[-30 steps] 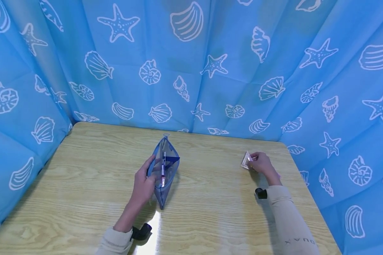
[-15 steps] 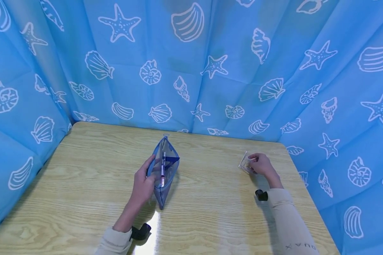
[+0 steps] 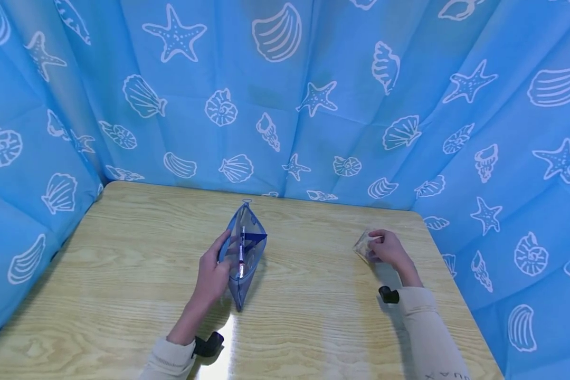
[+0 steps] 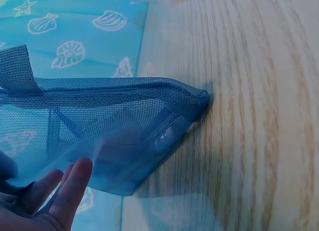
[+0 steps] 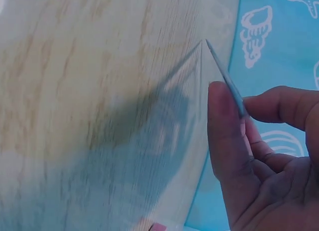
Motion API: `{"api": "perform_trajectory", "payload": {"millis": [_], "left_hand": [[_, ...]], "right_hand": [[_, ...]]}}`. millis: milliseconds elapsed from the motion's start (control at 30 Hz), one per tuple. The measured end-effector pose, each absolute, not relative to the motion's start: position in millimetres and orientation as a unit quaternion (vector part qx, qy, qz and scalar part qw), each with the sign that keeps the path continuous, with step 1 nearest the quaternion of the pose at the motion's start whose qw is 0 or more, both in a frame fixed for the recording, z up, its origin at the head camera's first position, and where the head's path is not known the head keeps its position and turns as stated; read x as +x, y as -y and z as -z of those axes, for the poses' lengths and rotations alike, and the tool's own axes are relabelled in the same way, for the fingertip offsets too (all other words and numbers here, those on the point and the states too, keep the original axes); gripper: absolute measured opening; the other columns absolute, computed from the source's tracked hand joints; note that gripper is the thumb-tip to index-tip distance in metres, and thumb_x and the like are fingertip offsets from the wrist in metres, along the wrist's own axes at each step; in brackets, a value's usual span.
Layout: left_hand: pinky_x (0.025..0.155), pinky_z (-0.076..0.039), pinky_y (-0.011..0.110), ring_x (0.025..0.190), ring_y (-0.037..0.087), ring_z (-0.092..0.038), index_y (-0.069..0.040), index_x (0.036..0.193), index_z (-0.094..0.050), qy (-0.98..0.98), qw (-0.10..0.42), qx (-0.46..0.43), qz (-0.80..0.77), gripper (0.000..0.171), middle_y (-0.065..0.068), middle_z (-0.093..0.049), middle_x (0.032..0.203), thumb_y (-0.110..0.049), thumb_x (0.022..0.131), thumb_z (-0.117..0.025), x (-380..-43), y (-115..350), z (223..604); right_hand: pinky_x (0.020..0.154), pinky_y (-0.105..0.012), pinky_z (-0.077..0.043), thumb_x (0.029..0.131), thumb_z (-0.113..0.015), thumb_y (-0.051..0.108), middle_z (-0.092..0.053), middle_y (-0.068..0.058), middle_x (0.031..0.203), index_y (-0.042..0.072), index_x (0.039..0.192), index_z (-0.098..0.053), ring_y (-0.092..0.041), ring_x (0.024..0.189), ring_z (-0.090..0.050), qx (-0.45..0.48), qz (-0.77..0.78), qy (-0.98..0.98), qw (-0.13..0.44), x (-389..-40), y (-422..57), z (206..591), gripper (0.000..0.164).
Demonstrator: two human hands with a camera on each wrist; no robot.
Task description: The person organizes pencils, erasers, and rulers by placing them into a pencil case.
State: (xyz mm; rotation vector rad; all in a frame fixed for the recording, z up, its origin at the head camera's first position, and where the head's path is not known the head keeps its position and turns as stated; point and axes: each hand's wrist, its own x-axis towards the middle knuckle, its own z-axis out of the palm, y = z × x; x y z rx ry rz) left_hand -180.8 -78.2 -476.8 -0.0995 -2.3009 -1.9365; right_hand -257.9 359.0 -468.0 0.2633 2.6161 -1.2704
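Observation:
A blue mesh zip pouch [image 3: 241, 293] stands on the table with its mouth spread wide. My left hand [image 3: 214, 272] grips its left side, thumb at the rim. A slim pen [image 3: 241, 250] with white and reddish parts lies inside, beside a dark blue triangular part [image 3: 255, 237]. In the left wrist view, the fingers [image 4: 72, 193] show beside the mesh wall [image 4: 139, 126]. At the right of the table, my right hand [image 3: 388, 249] pinches a clear set square [image 3: 362, 247] between thumb and fingers. The right wrist view shows the set square [image 5: 227, 81] nearly edge-on, its pointed corner close to the tabletop.
The wooden table [image 3: 309, 295] is bounded at the back and sides by a blue curtain [image 3: 275, 84] with white shell prints. A small pink thing [image 5: 158, 227] shows at the bottom of the right wrist view. Black cameras [image 3: 209, 344] sit at both wrists.
My right hand has tilted the set square, bringing it slightly left and flatter to the view. My left hand and the pouch have stayed put.

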Motion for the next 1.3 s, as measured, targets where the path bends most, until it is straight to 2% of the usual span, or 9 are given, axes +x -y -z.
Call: {"api": "perform_trajectory", "payload": {"millis": [133,400,667,967,1300], "left_hand": [[0.101,-0.048,0.052,0.124,0.038,-0.062,0.002,0.154,-0.039,0.768,0.068,-0.033,0.636,0.074,0.020,-0.058,0.144,0.008,0.081,-0.047,-181.6,78.2,476.7],[0.109,-0.041,0.054,0.132,0.040,-0.055,0.003,0.152,-0.042,0.775,0.077,-0.036,0.626,0.073,0.021,-0.059,0.142,0.008,0.080,-0.046,-182.7,77.6,475.5],[0.106,-0.044,0.054,0.130,0.039,-0.057,0.001,0.153,-0.040,0.771,0.070,-0.031,0.633,0.074,0.020,-0.058,0.143,0.008,0.080,-0.046,-182.4,77.5,475.4],[0.113,-0.038,0.054,0.138,0.039,-0.049,0.001,0.153,-0.042,0.775,0.072,-0.029,0.628,0.072,0.022,-0.056,0.145,0.008,0.081,-0.046,-182.9,77.3,475.2],[0.094,-0.054,0.048,0.125,0.040,-0.060,0.001,0.154,-0.039,0.765,0.064,-0.029,0.640,0.073,0.020,-0.058,0.145,0.008,0.082,-0.044,-182.8,77.0,475.2]], "right_hand": [[0.067,-0.032,-0.060,0.100,-0.049,0.006,-0.057,-0.018,0.104,-0.014,0.141,-0.042,-0.014,0.075,-0.066,0.075,0.460,-0.879,0.096,-253.5,-355.6,465.5,0.046],[0.069,-0.032,-0.061,0.101,-0.051,0.004,-0.054,-0.016,0.107,-0.016,0.142,-0.037,-0.016,0.080,-0.069,0.030,0.538,-0.838,0.088,-245.7,-349.5,475.0,0.047],[0.067,-0.030,-0.060,0.103,-0.051,0.007,-0.058,-0.019,0.111,-0.011,0.142,-0.040,-0.011,0.078,-0.067,0.018,0.538,-0.840,0.067,-240.0,-339.1,481.6,0.045],[0.065,-0.030,-0.060,0.102,-0.051,0.006,-0.059,-0.019,0.109,-0.008,0.140,-0.044,-0.013,0.075,-0.068,0.018,0.546,-0.836,0.052,-237.0,-320.5,487.7,0.041],[0.065,-0.031,-0.059,0.102,-0.051,0.005,-0.058,-0.020,0.110,-0.007,0.140,-0.045,-0.014,0.077,-0.066,0.014,0.566,-0.822,0.056,-233.5,-294.2,488.5,0.041]]}}
